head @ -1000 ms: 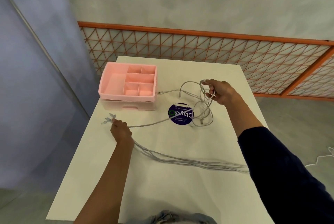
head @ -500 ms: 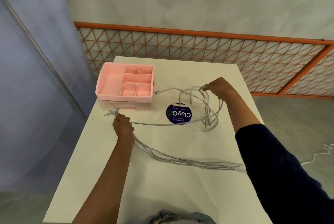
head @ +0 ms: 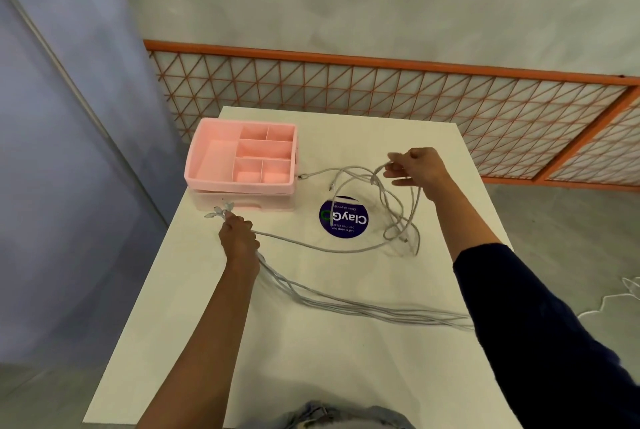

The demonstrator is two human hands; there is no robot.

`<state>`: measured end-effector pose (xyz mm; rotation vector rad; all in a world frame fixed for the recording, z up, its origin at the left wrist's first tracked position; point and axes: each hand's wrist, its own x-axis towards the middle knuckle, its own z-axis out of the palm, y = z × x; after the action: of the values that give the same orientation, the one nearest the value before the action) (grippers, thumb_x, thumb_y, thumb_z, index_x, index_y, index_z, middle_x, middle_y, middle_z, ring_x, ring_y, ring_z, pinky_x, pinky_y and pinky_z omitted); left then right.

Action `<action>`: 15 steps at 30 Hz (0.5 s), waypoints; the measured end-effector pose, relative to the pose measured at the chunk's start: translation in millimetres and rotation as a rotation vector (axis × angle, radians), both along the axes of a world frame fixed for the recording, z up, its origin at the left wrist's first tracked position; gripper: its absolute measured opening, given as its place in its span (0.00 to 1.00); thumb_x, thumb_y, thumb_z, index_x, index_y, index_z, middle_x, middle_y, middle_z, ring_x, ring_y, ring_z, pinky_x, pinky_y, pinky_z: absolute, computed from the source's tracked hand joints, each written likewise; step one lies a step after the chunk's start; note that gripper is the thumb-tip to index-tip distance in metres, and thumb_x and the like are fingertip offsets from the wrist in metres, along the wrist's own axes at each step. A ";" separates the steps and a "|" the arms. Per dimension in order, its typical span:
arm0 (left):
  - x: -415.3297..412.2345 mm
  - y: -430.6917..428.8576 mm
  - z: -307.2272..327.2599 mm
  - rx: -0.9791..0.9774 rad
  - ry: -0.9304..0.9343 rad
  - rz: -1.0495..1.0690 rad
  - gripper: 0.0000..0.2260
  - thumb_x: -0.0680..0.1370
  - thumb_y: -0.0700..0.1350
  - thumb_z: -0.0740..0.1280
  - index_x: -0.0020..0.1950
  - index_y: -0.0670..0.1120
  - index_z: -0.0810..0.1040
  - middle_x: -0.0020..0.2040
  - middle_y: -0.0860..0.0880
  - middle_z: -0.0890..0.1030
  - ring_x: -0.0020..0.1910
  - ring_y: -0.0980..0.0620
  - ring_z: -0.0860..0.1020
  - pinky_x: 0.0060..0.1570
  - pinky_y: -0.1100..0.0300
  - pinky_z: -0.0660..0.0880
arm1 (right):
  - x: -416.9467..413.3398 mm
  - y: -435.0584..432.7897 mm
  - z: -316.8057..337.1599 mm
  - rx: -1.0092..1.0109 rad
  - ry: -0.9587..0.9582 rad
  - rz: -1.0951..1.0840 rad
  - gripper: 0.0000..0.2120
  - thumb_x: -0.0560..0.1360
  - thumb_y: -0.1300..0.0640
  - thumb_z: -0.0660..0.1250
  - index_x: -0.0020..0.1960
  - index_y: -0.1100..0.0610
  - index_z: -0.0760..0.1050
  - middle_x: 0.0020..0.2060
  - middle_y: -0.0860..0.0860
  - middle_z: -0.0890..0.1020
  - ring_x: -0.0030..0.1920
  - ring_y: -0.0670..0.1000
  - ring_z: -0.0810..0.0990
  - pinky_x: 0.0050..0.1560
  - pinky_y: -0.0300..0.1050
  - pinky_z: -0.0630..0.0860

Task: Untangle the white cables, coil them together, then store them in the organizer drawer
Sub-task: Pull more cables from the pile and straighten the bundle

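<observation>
One table (head: 311, 376), white top. One pink organizer (head: 239, 188) at the far left corner; its open top tray is split into six compartments: one large on the left, two small at the back, one wide in the middle, two small at the front. All six hold nothing. One drawer (head: 249, 204) beneath it, closed.

White cables (head: 346, 307): several strands, exact count cannot be told. They run as a flat bundle from under the dark sleeve (head: 536, 324) across the table to the left hand (head: 239, 238).

Left hand: fist closed round the bundle, knuckles up, resting on the table just in front of the drawer. A cluster of plug ends (head: 218, 212) sticks out beyond it.

Right hand (head: 419, 169): raised over the far right of the table, thumb and fingers pinching tangled loops that hang down to the surface. Two loose ends trail toward the organizer; one lies just beside its right wall.

One round dark blue sticker (head: 343, 217) lies between the hands, with one strand crossing it.

One more white cord (head: 616, 300) on the floor, right.
</observation>
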<state>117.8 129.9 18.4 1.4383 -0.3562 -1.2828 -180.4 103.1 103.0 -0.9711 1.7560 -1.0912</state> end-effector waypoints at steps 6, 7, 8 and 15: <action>-0.9 0.0 1.9 -0.001 -0.001 -0.009 0.17 0.84 0.50 0.50 0.36 0.48 0.63 0.32 0.50 0.64 0.16 0.61 0.58 0.18 0.68 0.54 | -3.8 5.1 -24.3 0.101 -0.092 0.007 0.07 0.74 0.70 0.66 0.37 0.68 0.74 0.35 0.63 0.81 0.32 0.50 0.84 0.38 0.41 0.82; -0.6 0.5 1.8 0.003 -0.001 -0.008 0.17 0.84 0.50 0.50 0.36 0.48 0.63 0.32 0.50 0.64 0.16 0.60 0.58 0.18 0.69 0.54 | -4.8 5.8 -29.3 0.130 -0.055 0.004 0.06 0.74 0.69 0.66 0.38 0.68 0.74 0.36 0.63 0.81 0.33 0.51 0.84 0.40 0.42 0.82; -0.3 0.8 1.4 0.006 -0.002 -0.006 0.17 0.84 0.50 0.50 0.36 0.48 0.63 0.32 0.49 0.64 0.15 0.60 0.58 0.18 0.69 0.53 | -4.4 7.7 -32.5 0.162 -0.020 0.008 0.05 0.73 0.69 0.67 0.39 0.68 0.74 0.36 0.62 0.81 0.36 0.52 0.83 0.43 0.43 0.82; -0.1 0.6 2.7 0.014 0.003 -0.019 0.17 0.84 0.50 0.50 0.36 0.48 0.63 0.32 0.50 0.65 0.15 0.61 0.58 0.17 0.69 0.54 | 5.9 17.5 -22.7 0.355 -0.202 0.162 0.05 0.73 0.68 0.68 0.47 0.61 0.75 0.43 0.59 0.83 0.35 0.47 0.83 0.29 0.35 0.76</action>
<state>117.6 130.5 21.0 1.4478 -0.3596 -1.3052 -174.6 120.6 80.2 -0.7407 1.6047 -0.7165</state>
